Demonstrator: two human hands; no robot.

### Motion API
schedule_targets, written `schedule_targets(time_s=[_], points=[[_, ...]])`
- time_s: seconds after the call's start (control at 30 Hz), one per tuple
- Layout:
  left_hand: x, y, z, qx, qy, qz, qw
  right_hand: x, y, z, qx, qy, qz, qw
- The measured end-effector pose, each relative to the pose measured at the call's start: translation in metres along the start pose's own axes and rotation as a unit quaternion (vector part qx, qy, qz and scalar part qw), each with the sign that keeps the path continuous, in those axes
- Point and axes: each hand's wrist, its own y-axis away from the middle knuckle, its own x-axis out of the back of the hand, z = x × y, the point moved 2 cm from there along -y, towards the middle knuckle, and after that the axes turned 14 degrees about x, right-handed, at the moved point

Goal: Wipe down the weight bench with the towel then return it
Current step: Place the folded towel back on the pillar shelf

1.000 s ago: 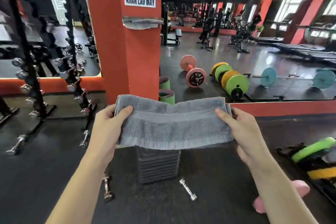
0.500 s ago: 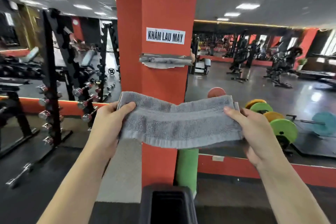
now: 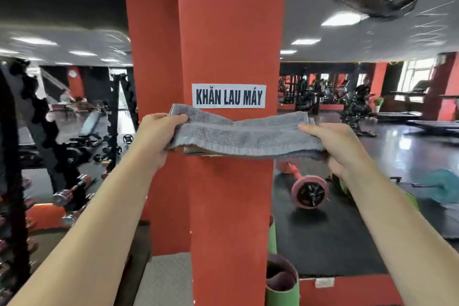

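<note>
A folded grey towel (image 3: pixel 242 135) is stretched flat between both hands, held up against a red pillar (image 3: pixel 231 32). My left hand (image 3: pixel 155 135) grips its left end and my right hand (image 3: pixel 334 145) grips its right end. The towel sits just below a white sign (image 3: pixel 228 96) reading "KHĂN LAU MÁY" and covers most of a small shelf on the pillar, of which only a sliver (image 3: pixel 196 152) shows under the towel's lower edge. No weight bench is near me in this view.
A dumbbell rack (image 3: pixel 72 156) stands at the left. Mirrors flank the pillar. Rolled green mats (image 3: pixel 282 283) lean at the pillar's base on the right. A pink-plated barbell (image 3: pixel 309 190) and coloured plates lie on the dark floor to the right.
Both hands have raised the towel from waist height up to the shelf under the sign, and I have come closer to the pillar. The grip on both ends is unchanged.
</note>
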Motion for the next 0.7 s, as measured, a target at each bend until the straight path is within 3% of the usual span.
schedule_targets(time_s=[0.23,0.37,0.53,0.7], points=[[-0.019,-0.102,0.019,0.019,-0.098,0.037,0.994,-0.030,-0.113,0.032,-0.022,0.065,0.004,0.998],[-0.025,-0.136,0.003,0.014,-0.179,0.070,0.981,-0.035,-0.133,0.055,-0.021,0.207,-0.043,0.977],[-0.024,-0.144,-0.014,-0.024,-0.320,0.134,0.938,-0.043,-0.131,0.065,0.056,0.315,-0.079,0.944],[-0.029,-0.131,-0.010,-0.101,-0.426,0.198,0.877,-0.050,-0.122,0.062,0.110,0.372,-0.064,0.919]])
